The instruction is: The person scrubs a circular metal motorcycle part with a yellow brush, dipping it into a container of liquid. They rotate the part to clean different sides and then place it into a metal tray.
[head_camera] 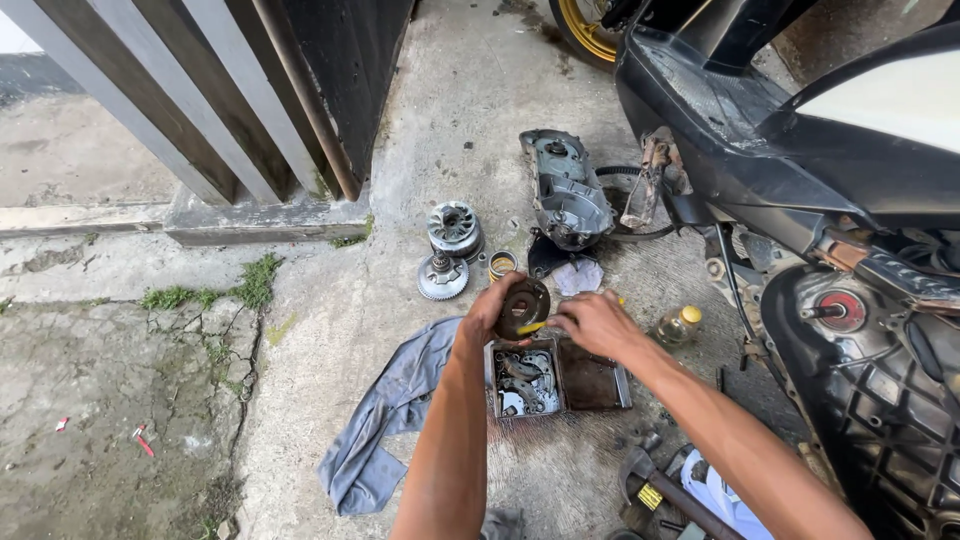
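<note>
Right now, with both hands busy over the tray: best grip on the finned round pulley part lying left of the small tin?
Probably the outer rim of the finned pulley part, from above. It lies flat on the concrete, fins up, so the fingers can span the round edge. Come from its left side: the toothed disc sits close below it and the small tin to its lower right.

Camera: one, worn on my head.
Facing: steeply down at the concrete floor [330, 300], gate [200, 90] ahead.
Nearness: close, my forearms fill the lower frame.
Right edge: scooter [800, 130].
Shared view: none, single view.
</note>
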